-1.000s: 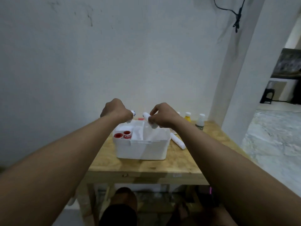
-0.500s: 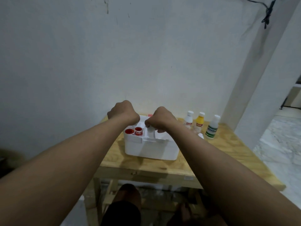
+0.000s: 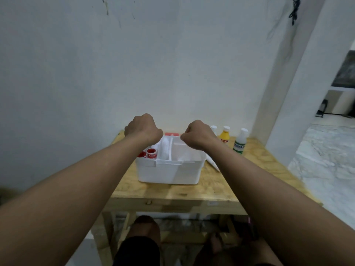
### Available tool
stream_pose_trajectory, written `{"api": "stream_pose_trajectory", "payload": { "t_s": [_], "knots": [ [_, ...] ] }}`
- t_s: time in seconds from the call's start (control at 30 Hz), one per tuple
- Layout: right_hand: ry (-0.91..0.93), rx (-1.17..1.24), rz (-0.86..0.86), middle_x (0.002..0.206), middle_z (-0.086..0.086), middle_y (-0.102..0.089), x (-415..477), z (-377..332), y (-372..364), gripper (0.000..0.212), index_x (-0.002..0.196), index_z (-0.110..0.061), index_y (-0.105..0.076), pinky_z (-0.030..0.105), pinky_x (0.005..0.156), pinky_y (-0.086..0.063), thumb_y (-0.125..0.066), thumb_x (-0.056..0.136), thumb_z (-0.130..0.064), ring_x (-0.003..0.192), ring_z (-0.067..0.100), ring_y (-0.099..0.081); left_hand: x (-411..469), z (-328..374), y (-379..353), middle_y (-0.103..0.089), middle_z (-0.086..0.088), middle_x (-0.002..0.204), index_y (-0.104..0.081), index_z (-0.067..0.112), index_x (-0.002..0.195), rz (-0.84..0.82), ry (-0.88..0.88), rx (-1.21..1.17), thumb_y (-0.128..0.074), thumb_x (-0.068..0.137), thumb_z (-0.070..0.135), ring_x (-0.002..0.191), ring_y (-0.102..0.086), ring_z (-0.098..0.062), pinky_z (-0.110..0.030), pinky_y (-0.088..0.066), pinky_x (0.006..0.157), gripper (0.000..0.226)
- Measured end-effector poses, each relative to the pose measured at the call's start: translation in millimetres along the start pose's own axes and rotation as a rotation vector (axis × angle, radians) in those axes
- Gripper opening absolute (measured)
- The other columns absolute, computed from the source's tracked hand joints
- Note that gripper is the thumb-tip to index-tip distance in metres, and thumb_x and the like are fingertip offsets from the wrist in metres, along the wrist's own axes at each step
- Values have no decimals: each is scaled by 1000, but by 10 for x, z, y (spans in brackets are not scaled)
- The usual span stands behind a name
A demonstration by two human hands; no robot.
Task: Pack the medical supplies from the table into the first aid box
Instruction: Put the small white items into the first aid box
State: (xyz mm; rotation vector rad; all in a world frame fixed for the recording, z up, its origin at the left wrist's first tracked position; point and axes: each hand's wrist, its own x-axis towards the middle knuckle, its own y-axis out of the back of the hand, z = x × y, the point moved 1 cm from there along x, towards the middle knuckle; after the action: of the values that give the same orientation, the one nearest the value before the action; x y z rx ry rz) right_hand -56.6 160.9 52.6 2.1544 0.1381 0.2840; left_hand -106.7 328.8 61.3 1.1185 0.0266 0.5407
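Observation:
The white first aid box stands open on the wooden table. Its left compartment holds two red-rimmed tape rolls, and white bandage rolls lie in the middle compartment. My left hand hovers as a fist over the box's back left corner. My right hand is a fist over the back right part. Nothing shows in either fist. Another white bandage roll lies on the table just right of the box, partly hidden by my right forearm.
Three bottles stand at the back right of the table: a white one, a yellow one and a green-labelled one. A red lid edge shows behind the box. A wall lies right behind the table.
A second ago both hands held white rolls above the box. They dipped into it, and now both are raised slightly as fists with the rolls lying in the box.

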Motion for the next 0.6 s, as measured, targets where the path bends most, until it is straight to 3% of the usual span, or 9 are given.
{"api": "stream_pose_trajectory", "payload": {
  "t_s": [0.1, 0.2, 0.27, 0.37, 0.47, 0.57, 0.6],
  "knots": [
    [-19, -48, 4, 91, 8, -70, -65, 211, 207, 24, 90, -8, -68, 28, 63, -51, -54, 75, -18, 83, 26, -65, -64, 235, -52, -73, -4, 84, -72, 10, 82, -1, -80, -70, -63, 79, 26, 80, -70, -29, -37, -58, 72, 18],
    [-43, -74, 31, 87, 9, -71, -152, 427, 410, 25, 89, -6, -69, 37, 69, -59, -51, 74, -14, 81, 27, -67, -188, 533, -122, -64, -5, 80, -65, 21, 78, 17, -175, -92, -63, 81, 26, 76, -66, -29, -35, -55, 72, 6],
    [-60, -90, 40, 85, 9, -69, -196, 589, 518, 18, 87, -4, -66, 32, 59, -53, -53, 77, -13, 78, 26, -67, -277, 733, -176, -59, -5, 82, -63, 20, 81, 25, -228, -93, -62, 84, 26, 74, -55, -28, -34, -51, 70, 7],
    [-86, -121, 39, 80, 3, -62, -228, 802, 607, 13, 89, -6, -62, 29, 58, -42, -54, 82, -12, 80, 25, -62, -412, 989, -256, -69, -8, 96, -73, 8, 96, 24, -280, -115, -60, 88, 28, 88, -63, -30, -37, -54, 79, 25],
    [-74, -112, 42, 97, 1, -66, -167, 813, 654, 29, 111, -6, -66, 33, 74, -53, -56, 84, -11, 89, 22, -61, -417, 1133, -277, -71, -9, 108, -72, 11, 106, 31, -317, -120, -60, 90, 31, 101, -65, -30, -35, -53, 78, 29],
    [-52, -152, 39, 111, 11, -70, -198, 851, 645, 32, 114, -4, -68, 42, 89, -56, -59, 84, -12, 99, 28, -65, -461, 1222, -396, -70, -8, 112, -72, 12, 109, 12, -326, -125, -60, 91, 31, 102, -64, -30, -33, -50, 76, 28],
    [-69, -149, -3, 114, 12, -70, -268, 1268, 754, 33, 116, -4, -67, 42, 91, -55, -59, 85, -13, 103, 29, -65, -677, 1546, -704, -70, -8, 111, -72, 13, 109, -45, -320, -112, -60, 91, 31, 101, -65, -29, -34, -51, 76, 27]
  ]
}}
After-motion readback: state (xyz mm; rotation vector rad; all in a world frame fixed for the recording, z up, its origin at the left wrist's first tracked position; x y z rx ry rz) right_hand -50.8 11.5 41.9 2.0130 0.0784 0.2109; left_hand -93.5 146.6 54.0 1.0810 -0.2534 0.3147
